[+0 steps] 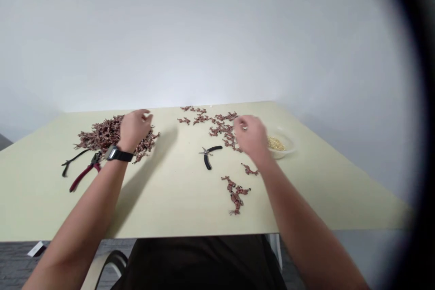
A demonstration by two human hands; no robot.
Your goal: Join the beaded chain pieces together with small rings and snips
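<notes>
My left hand (133, 128), with a black-banded watch on the wrist, is raised over a heap of small brown animal-shaped figures (105, 133). Its fingers are bent, the tips slightly apart, and nothing shows between them. Over on the right, my right hand (252, 135) is closed, fingers curled in; what it holds, if anything, is too small and blurred to tell. It is just beside a looser group of the brown figures (222, 129) and a clear bowl (291, 142) with small gold-coloured pieces (275, 143). My right hand hides part of the bowl.
Black-handled pliers (208, 156) lie open mid-table. Red-handled pliers (83, 176) and a thin black tool (73, 161) lie left of my left wrist. A small cluster of figures (235, 197) lies near the front edge of the pale table (170, 208). A wall stands behind.
</notes>
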